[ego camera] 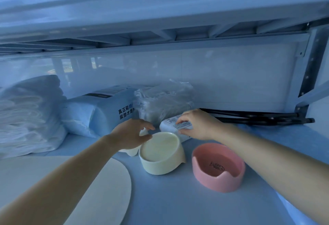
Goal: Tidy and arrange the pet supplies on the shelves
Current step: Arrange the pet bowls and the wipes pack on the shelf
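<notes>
One cream bowl, one pink bowl, one white pack. Half-spread left hand at cream bowl rim, right hand pinching pack.

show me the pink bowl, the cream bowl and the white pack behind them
pink bowl (216, 167): head view, inside floor at the fish drawing
cream bowl (160, 151): head view, inside floor
white pack (167, 124): head view, top face, left end

A glossy white back wall panel carries faint reflections. At the right stands a dark perforated metal upright. Long black rods lie along the wall's foot.
</notes>
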Motion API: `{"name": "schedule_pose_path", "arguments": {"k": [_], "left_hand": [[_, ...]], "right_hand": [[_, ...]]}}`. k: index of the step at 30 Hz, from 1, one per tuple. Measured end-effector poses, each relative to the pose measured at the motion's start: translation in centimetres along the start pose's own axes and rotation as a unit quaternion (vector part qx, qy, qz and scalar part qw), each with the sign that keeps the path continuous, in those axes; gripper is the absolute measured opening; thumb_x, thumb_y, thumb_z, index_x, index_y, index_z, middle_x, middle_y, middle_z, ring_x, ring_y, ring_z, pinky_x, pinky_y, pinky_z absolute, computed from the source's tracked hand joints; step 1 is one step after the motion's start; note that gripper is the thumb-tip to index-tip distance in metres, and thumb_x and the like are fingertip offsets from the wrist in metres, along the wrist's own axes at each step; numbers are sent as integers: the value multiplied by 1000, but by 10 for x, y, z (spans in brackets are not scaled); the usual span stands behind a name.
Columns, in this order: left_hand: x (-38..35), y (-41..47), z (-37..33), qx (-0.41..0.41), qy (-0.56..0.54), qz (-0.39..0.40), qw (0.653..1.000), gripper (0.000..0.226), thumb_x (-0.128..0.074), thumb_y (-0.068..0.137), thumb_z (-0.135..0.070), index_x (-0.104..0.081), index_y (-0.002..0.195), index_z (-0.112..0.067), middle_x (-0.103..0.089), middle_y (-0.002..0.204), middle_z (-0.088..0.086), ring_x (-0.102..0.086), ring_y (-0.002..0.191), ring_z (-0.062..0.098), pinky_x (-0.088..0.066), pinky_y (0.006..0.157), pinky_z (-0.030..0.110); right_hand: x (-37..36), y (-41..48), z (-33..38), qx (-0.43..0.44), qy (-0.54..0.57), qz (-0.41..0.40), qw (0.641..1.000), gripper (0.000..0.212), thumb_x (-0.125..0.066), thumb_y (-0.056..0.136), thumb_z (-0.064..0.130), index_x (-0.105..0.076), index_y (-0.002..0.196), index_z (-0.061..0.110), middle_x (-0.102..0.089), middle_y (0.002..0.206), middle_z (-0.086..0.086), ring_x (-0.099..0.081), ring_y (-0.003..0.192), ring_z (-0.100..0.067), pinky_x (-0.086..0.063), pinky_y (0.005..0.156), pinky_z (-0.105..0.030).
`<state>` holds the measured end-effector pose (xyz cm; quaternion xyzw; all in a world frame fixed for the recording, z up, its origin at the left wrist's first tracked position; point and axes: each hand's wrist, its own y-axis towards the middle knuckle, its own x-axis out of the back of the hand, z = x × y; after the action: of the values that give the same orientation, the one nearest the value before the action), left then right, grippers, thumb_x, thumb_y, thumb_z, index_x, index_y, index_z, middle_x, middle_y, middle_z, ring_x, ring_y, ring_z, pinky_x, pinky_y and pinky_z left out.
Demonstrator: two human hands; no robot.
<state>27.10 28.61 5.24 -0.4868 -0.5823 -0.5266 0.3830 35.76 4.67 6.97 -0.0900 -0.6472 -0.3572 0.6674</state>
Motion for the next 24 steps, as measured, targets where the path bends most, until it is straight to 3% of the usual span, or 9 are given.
{"name": "schedule_pose_path", "arguments": {"k": [7,10,14,18,22,24], "left_hand": [[-2,-14,12,-8,8,10,1000,28,-56,87,-47,-58,114,-46,-57,120,-23,-52,110,5,-41,85,23],[-3,-17,13,-28,7,19,999,28,-54,87,-46,-56,115,-48,-53,125,-22,-48,115,5,-41,91,26],[-6,-17,7,-58,10,12,998,30,-53,87,-48,-54,117,-46,-52,122,-23,-46,116,2,-43,92,29],[-13,-16,-5,-85,5,13,996,32,-53,87,-49,-53,119,-47,-50,123,-27,-43,115,-2,-30,74,11],[-15,-15,-17,-101,-19,34,994,32,-53,87,-49,-52,120,-46,-52,125,-22,-49,112,4,-41,91,25],[-16,-16,-22,-101,-26,37,994,32,-53,88,-48,-53,120,-46,-53,125,-20,-51,110,5,-42,92,27]], "right_hand": [[-18,11,24,10,13,40,999,34,-63,85,41,-63,115,26,-63,115,4,-55,106,-15,-43,88,-29],[-23,7,26,11,24,48,999,32,-63,85,40,-64,113,24,-62,114,5,-54,105,-14,-40,86,-25],[-24,-1,25,6,42,63,997,28,-62,86,38,-67,108,21,-61,116,7,-54,106,-12,-41,93,-28],[-20,-9,22,7,52,66,996,23,-60,87,39,-70,100,23,-63,111,10,-55,102,-8,-42,87,-23],[-16,-17,18,-3,58,58,997,22,-60,88,39,-70,101,25,-63,116,12,-53,106,-5,-39,87,-19],[-15,-21,17,-4,61,56,997,24,-59,89,39,-70,105,25,-60,123,13,-54,110,-5,-39,90,-19]]}}
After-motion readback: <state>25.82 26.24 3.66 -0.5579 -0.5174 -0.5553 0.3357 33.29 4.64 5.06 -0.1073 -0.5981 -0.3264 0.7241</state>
